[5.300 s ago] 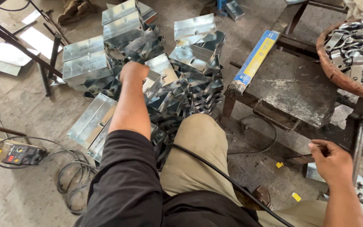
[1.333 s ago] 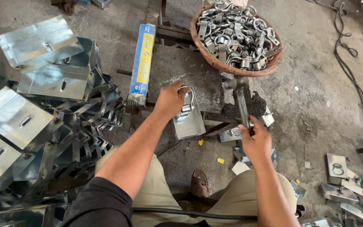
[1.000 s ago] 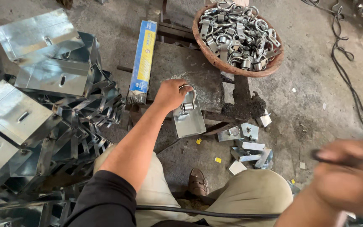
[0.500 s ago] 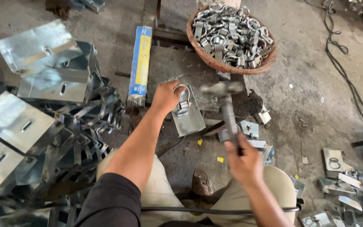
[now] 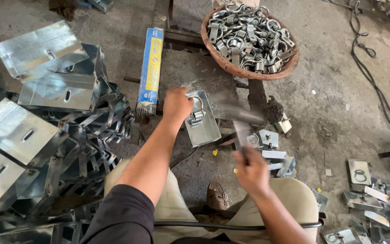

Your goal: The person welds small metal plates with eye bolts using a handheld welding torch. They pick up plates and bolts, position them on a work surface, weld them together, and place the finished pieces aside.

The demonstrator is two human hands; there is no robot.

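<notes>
The left hand (image 5: pixel 177 105) presses down on one galvanized sheet-metal tray (image 5: pixel 202 119), fingers closed on its left edge; the tray lies on the dark metal workbench (image 5: pixel 181 72). One ring latch (image 5: pixel 197 110) sits on the tray, just right of that grip. The right hand (image 5: pixel 251 168) is clenched around the handle of one hammer (image 5: pixel 238 118), whose head is blurred and hangs just right of the tray, above the hand. One long blue and yellow box (image 5: pixel 150 71) lies on the bench, just left of the left hand. One round basket (image 5: pixel 249 38) heaped with metal shackles, too many to count, stands beyond both hands. Stacked folded sheet-metal pieces (image 5: pixel 41 117) lie well left of the left arm; several small finished plates (image 5: pixel 366 190) are scattered on the floor right of the right hand.
</notes>
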